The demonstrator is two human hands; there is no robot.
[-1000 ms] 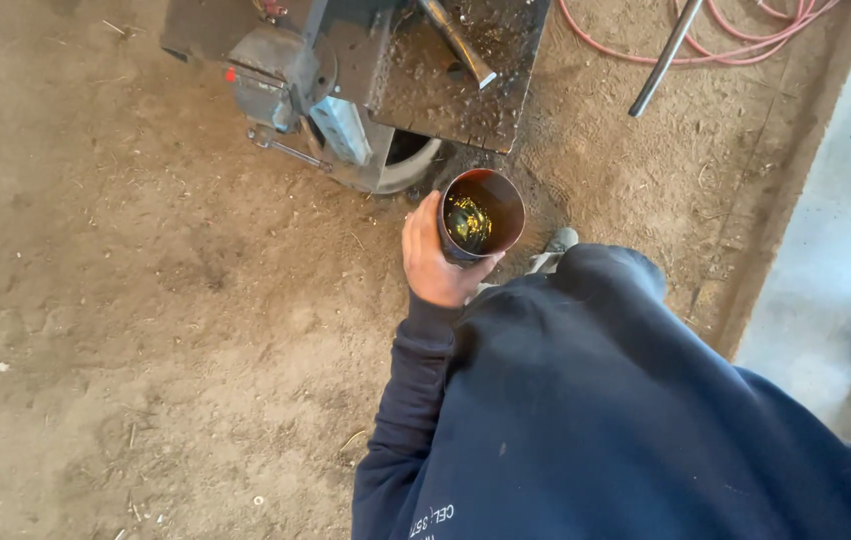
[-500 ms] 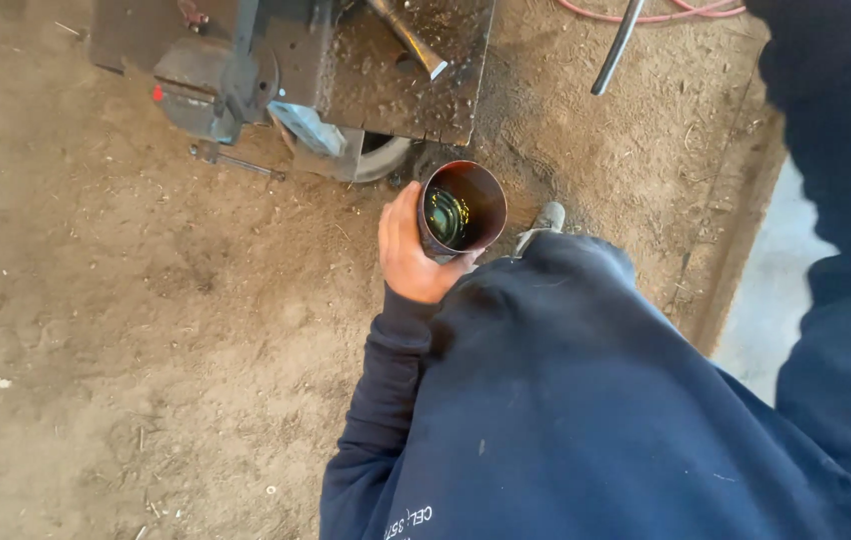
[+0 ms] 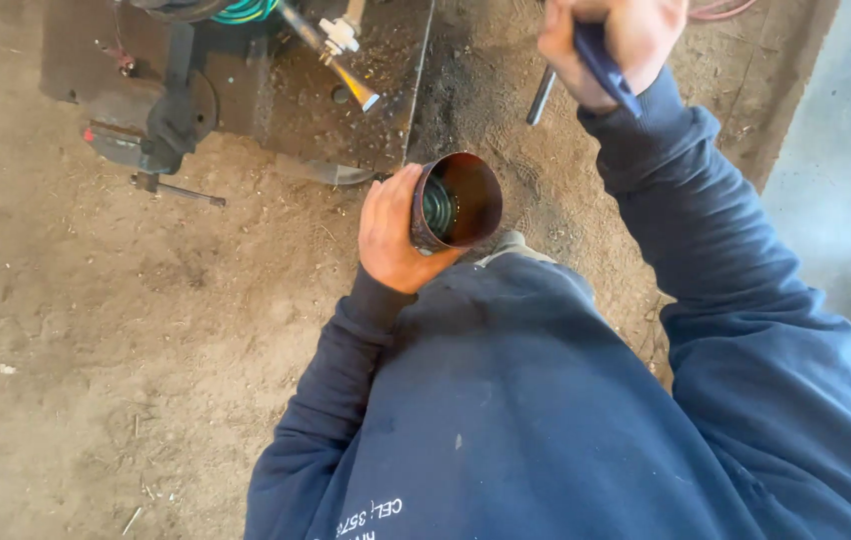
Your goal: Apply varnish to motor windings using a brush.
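Holding a short, rusty metal tube (image 3: 456, 200), the left hand (image 3: 396, 235) wraps its fingers tight around the tube's side. The tube's open end tips up, and something dark and round sits deep inside it; what that is, the picture does not show. The tube is up off the ground, just above the person's dark blue sweatshirt (image 3: 546, 420).

Up and to the right of that grip, the right hand (image 3: 611, 40) is closed in a fist around a tool with a blue handle (image 3: 606, 65). The handle sticks out below the fist. The tool's working end is hidden.

Just past the tube, away from the body, a dark metal machine (image 3: 246, 80) stands on the ground. A thin rod with a light tip (image 3: 331, 55) lies slanted on its flat top. A small black bar (image 3: 176, 190) pokes out from its left side, near the dirt.

Sandy dirt ground (image 3: 96, 350) lies all around, on the left of the gripping hand. Far to the right runs a grey concrete strip (image 3: 846, 180).
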